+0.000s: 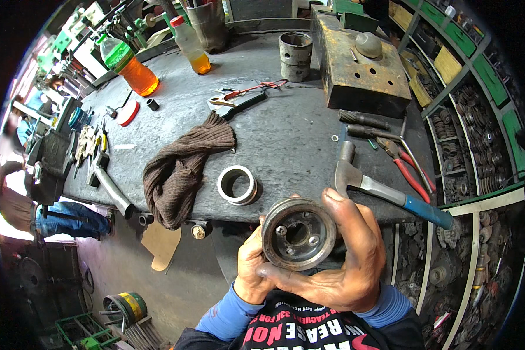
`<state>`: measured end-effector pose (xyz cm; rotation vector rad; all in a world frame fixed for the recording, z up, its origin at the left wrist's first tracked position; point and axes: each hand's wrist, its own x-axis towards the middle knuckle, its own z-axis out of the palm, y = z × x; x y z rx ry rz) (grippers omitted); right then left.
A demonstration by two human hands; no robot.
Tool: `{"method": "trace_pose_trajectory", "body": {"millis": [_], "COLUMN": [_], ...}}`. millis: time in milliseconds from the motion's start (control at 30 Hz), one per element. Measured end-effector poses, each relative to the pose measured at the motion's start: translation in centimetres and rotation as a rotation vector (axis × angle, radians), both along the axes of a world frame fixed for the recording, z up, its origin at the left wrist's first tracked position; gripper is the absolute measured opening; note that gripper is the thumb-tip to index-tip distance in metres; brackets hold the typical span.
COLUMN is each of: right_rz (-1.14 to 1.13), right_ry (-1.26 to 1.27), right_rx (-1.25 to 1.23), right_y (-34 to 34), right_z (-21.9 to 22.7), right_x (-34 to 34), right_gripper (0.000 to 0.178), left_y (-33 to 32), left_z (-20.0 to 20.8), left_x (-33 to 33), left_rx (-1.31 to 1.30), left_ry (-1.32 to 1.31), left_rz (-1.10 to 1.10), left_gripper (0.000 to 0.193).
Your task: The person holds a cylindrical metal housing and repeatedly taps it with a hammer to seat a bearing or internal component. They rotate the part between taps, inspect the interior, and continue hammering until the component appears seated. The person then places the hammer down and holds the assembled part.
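Just in front of my body, I hold a round, grooved metal part like a pulley [299, 252] in both hands. Its recessed face is turned up, with a centre hole and two screw heads in view. My left hand [253, 269] is closed on its left edge, the fingers partly hidden behind it. Around the right and lower rim curls my right hand [356, 259], thumb and fingers pressed to the part. A plain metal ring [222, 186] lies on the dark workbench [291, 157] beyond my left hand. A blue-handled hammer [385, 191] rests beyond my right hand.
A brown knitted cloth [181, 166] lies left of the ring. Red-handled pliers [407, 172] sit at the right. Farther back are two bottles, one with orange liquid [146, 81], a metal cylinder [295, 58] and a heavy block [361, 76]. Another person [70, 217] stands far left.
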<state>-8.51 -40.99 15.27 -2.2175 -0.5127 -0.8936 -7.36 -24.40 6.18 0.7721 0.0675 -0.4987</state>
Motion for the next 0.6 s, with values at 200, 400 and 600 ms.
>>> {"method": "trace_pose_trajectory", "body": {"millis": [200, 400, 600], "right_rz": [-0.044, 0.019, 0.120], "right_ry": [-0.020, 0.072, 0.501], "right_rx": [0.016, -0.020, 0.318], "right_y": [0.8, -0.3, -3.0], "right_z": [-0.1, -0.4, -0.7], "right_x": [-0.1, -0.8, -1.4], "right_gripper": [0.107, 0.113, 0.059], "left_y": [-0.1, -0.3, 0.2], "left_z": [-1.8, -1.4, 0.6], "left_x": [0.1, 1.0, 2.2], "left_rx": [-0.547, -0.617, -0.343], "left_ry": [-0.015, 0.046, -0.126], "left_rz": [-0.066, -0.127, -0.026], "left_gripper": [0.059, 0.063, 0.072]}}
